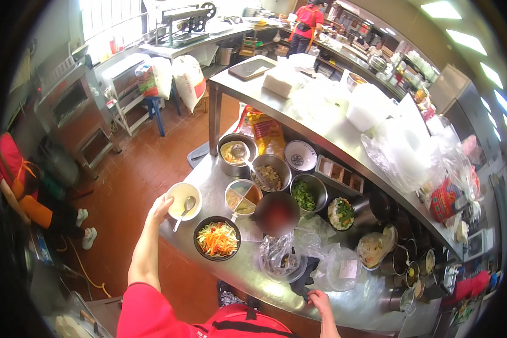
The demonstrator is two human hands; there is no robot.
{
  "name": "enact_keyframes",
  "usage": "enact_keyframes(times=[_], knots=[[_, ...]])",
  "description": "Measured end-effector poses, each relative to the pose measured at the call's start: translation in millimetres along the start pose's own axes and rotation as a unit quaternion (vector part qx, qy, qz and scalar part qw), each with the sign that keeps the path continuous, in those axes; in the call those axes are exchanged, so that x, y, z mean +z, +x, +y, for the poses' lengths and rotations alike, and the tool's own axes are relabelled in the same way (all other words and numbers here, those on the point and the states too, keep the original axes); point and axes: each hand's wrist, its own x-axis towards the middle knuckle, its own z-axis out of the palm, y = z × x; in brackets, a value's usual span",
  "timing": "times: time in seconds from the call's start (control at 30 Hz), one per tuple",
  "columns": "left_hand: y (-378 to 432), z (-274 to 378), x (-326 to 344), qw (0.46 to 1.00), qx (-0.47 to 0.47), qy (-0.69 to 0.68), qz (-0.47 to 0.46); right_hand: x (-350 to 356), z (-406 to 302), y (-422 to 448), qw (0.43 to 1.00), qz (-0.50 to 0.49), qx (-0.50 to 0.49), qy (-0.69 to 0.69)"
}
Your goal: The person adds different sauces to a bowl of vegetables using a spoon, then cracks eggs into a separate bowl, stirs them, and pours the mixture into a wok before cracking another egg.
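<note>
My left hand grips the rim of a white bowl at the counter's left end; a metal spoon rests in the bowl. Below my left hand's bowl, to its right, a black bowl holds shredded vegetables. At the near edge, my right hand has its fingers at the corner of a dark cloth; whether they pinch it is unclear. Left of the cloth stands a clear plastic-covered bowl. A divided round container with several foods sits right of the white bowl.
Metal pots of food, one with a ladle, line the steel counter under a raised steel shelf. Several sauce pots stand at right. One person is at far left, another works at the back.
</note>
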Motion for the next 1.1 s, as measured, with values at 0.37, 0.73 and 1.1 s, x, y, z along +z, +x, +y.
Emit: enact_keyframes(times=[0.37,0.73,1.1], knots=[[-213.1,-70.1,-38.3,0.931,0.209,-0.299,-0.008,-0.5,38.6,10.5,0.995,-0.042,-0.086,-0.039],[-438.3,-199.6,19.1,0.805,-0.001,-0.588,0.076,97.7,-104.3,-106.2,0.874,-0.336,-0.263,-0.233],[-420.0,-174.8,-103.2,0.811,0.085,-0.564,0.127,417.7,-135.8,-220.5,0.770,-0.585,-0.245,-0.068]])
